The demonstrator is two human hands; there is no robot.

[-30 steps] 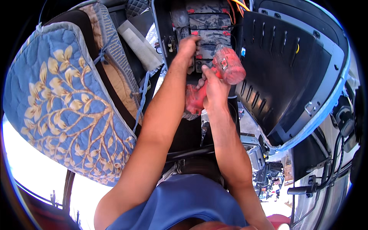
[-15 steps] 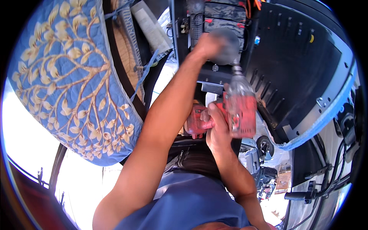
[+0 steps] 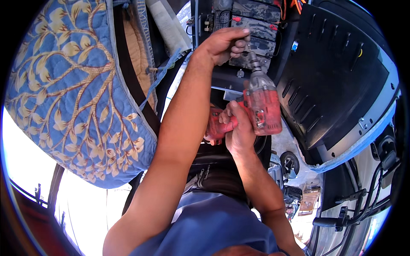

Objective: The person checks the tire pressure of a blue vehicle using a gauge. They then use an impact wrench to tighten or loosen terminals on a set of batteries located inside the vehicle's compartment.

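Observation:
My right hand [image 3: 241, 130] is wrapped round the handle of a worn red cordless impact wrench [image 3: 264, 109]. Its grey nose and metal socket shaft [image 3: 255, 63] point up and away toward the batteries. Just left of that tip is my left hand [image 3: 226, 46], its fingers curled in and the topmost one reaching right. Something small and metallic seems to be at those fingertips, too small to name. Beyond both hands, grey camouflage-patterned batteries [image 3: 256, 26] with red terminal caps sit in a dark compartment.
A blue quilted cover [image 3: 85, 94] with leaf patterns hangs at the left. A black panel [image 3: 337, 77] with slots stands at the right. A pale board [image 3: 168, 25] leans at the upper left, beside a blue cord [image 3: 160, 81]. Handlebars [image 3: 341, 219] show lower right.
The wrench has shifted slightly up and left. My left hand, blurred before beside a round grey smear, now shows sharply, a little farther left; the smear is gone.

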